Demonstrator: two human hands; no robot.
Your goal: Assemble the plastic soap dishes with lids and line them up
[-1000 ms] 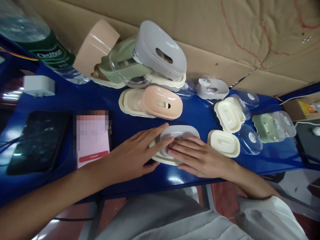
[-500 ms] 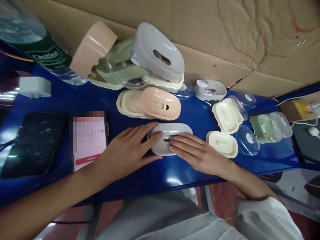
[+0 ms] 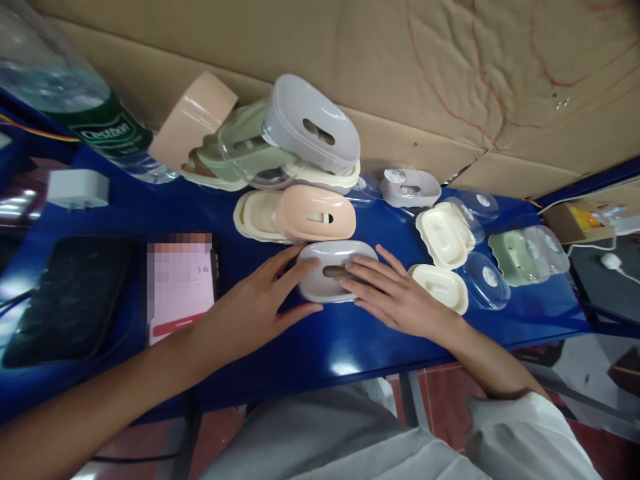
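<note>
A grey oval soap dish (image 3: pixel 334 259) with a slot through its middle lies on the blue table. My left hand (image 3: pixel 267 290) spans its left end, with one finger over the top surface and the others at the far and near edges. Across the right end lies my right hand (image 3: pixel 395 293), its fingers stretched out and somewhat apart, fingertips near the slot. Just behind sits a peach soap dish part (image 3: pixel 320 213) overlapping a cream one (image 3: pixel 257 217). To the right of my right hand is a cream soap tray (image 3: pixel 443 290).
Stacked soap dish parts (image 3: pixel 315 127) lean by the cardboard (image 3: pixel 380 60) at the back. Clear lids (image 3: pixel 485 280) and a green dish (image 3: pixel 515 257) lie right. A phone (image 3: pixel 180 287), white adapter (image 3: pixel 79 189) and water bottle (image 3: pixel 100 113) stand left.
The fingers of my right hand have spread and lifted a little, showing more of the slot. My left hand keeps its place at the left end. The view has shifted slightly.
</note>
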